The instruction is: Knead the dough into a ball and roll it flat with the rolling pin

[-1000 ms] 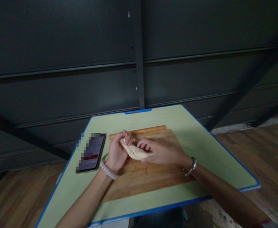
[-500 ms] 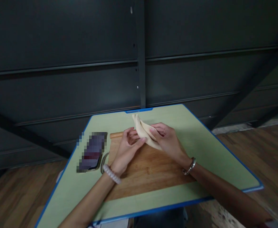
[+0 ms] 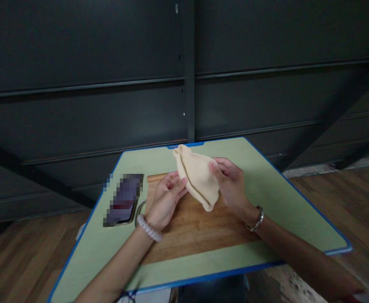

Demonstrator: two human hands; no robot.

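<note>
A pale piece of dough [image 3: 198,170], folded over with a crease along its left side, is held above the wooden cutting board [image 3: 200,235]. My left hand [image 3: 168,193] pinches its left edge between thumb and fingers. On the opposite side my right hand [image 3: 230,181] grips the right edge, thumb on the near face and fingers behind. The fingers behind the dough are partly hidden. Below, the board lies flat on a pale green table [image 3: 266,193] with a blue rim.
A phone [image 3: 124,200], its screen blurred by pixels, lies left of the board. Beside it shows the board's curved metal handle [image 3: 139,212]. At the board's far left edge is a light wooden stick [image 3: 156,177]. A dark panelled wall [image 3: 134,113] stands behind the table.
The dough has opened out, its right flap now spread wide toward the right. My right hand has moved slightly right, away from my left hand, still holding the edge.
</note>
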